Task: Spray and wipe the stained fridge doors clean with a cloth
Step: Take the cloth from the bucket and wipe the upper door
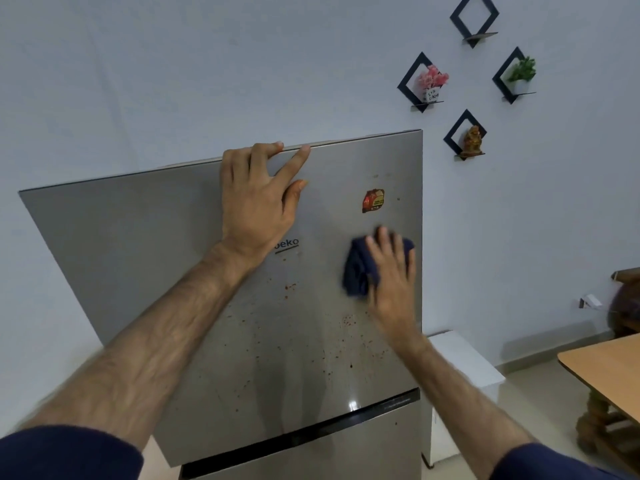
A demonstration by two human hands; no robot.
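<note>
The silver upper fridge door [145,258] fills the middle of the head view, speckled with reddish-brown stains [346,320] on its lower half. My left hand [258,199] lies against the door near its top, fingers hooked over the top edge. My right hand [391,271] presses a dark blue cloth [356,268] flat against the door's right side, fingers straight and blurred. A red and yellow sticker [373,200] sits above the cloth. The lower door [346,455] shows at the bottom. No spray bottle is in view.
A white box [467,362] stands on the floor right of the fridge. A wooden table [606,365] juts in at the lower right. Black diamond wall shelves [465,133] with small ornaments hang on the white wall above.
</note>
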